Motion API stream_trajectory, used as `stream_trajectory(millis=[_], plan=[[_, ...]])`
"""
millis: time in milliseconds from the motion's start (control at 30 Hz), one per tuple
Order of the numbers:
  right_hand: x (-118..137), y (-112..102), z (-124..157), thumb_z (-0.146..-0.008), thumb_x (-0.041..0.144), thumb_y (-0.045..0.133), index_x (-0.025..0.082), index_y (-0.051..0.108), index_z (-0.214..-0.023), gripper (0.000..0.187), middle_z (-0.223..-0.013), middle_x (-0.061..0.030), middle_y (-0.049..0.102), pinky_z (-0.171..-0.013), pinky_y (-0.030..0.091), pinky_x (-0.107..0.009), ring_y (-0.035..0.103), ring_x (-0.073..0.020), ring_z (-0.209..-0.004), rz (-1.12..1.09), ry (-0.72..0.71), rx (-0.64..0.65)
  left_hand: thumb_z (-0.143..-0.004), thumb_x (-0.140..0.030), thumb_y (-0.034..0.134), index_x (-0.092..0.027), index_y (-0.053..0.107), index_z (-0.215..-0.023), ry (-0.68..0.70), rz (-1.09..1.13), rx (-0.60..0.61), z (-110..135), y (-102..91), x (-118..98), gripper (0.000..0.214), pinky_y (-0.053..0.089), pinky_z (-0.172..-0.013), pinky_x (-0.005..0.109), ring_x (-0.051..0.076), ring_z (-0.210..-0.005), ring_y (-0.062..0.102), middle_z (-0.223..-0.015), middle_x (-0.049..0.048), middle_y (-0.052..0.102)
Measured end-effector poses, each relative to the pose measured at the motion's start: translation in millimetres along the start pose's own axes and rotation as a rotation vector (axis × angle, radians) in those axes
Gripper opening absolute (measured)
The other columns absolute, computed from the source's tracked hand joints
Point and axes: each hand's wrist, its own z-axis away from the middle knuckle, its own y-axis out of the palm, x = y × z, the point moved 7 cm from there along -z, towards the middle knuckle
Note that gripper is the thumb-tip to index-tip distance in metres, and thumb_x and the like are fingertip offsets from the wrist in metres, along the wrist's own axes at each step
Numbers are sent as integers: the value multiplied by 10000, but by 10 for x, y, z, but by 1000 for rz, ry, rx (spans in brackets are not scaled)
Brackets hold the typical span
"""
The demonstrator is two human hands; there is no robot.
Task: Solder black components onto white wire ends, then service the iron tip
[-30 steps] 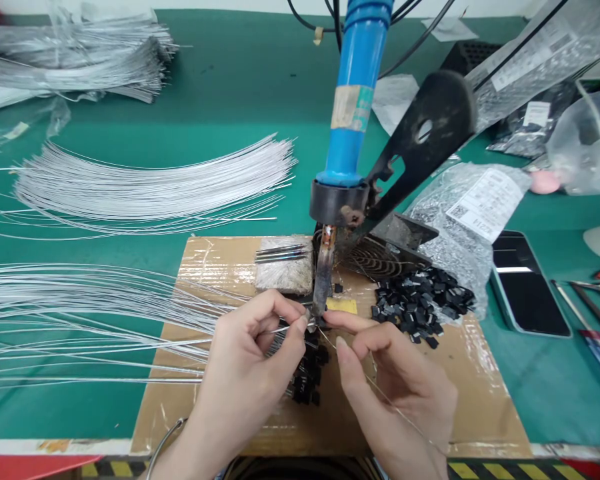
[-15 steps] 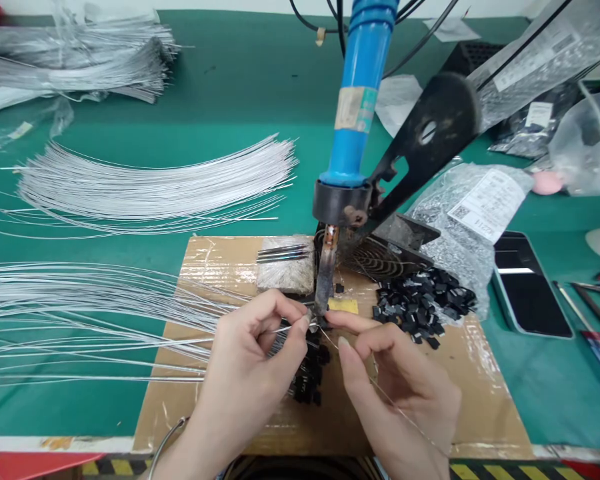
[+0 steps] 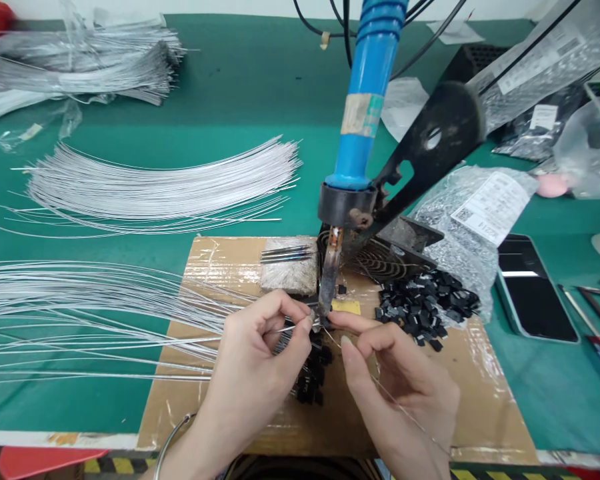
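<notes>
Under the tip of a blue-handled soldering iron (image 3: pixel 365 100), clamped in a black stand (image 3: pixel 425 153), my two hands come close together. My left hand (image 3: pixel 265 360) pinches a thin white wire (image 3: pixel 286 328) between thumb and fingertips, its end by the iron's tip. A fine strand of solder wire (image 3: pixel 395 403) runs through my right hand (image 3: pixel 405 380), whose index finger reaches to the tip while the thumb sits just below. The small part at the tip is mostly hidden by my fingers. Wires with black connectors (image 3: pixel 310 383) lie beneath my left hand.
A cardboard sheet (image 3: pixel 480 393) covers the work spot. On it are a pile of black pieces (image 3: pixel 425 303) and a whitish block (image 3: pixel 289 273) with dark rods. White wire bundles (image 3: pixel 170 183) lie left; a phone (image 3: pixel 535 287), plastic bag (image 3: pixel 460 207) and tools lie right.
The whole view has shifted slightly, so everything appears a little further right. Both hands keep their hold by the iron's tip.
</notes>
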Motion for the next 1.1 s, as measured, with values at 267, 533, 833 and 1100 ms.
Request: stream_trajectory(millis=[267,533,833,1100], plan=[[-20,-37,-11,-1058,245,657,256,606,-881,184,-1148,-37,820,-944,600,-318,785,-211,-1085,-9,-23,-12,-920,-268,670,-209,674,-789,23,-58,-27,58,-29,9,143,434,-564,237,152,-681,666,-771,11,722],[-196,-277,-162,-1112,370,567,236,659,-888,277,-824,-50,673,-723,436,-389,579,-264,-809,789,-256,-70,-960,-258,678,-220,708,-820,72,-154,-145,270,-179,74,148,507,-676,266,182,-843,720,-958,39,789],[-291,-205,-176,-1019,278,685,232,672,-970,68,-937,-45,715,-813,503,-406,613,-276,-916,727,-261,-53,-958,-240,682,-222,709,-826,96,-164,-94,334,-210,149,136,496,-647,262,177,-812,697,-945,41,780],[-241,-218,-191,-1013,293,727,217,693,-1027,84,-938,-27,721,-811,508,-378,628,-241,-891,621,-220,-120,-968,-267,671,-215,699,-822,91,-132,-67,309,-215,171,158,481,-626,254,168,-757,663,-920,44,756]])
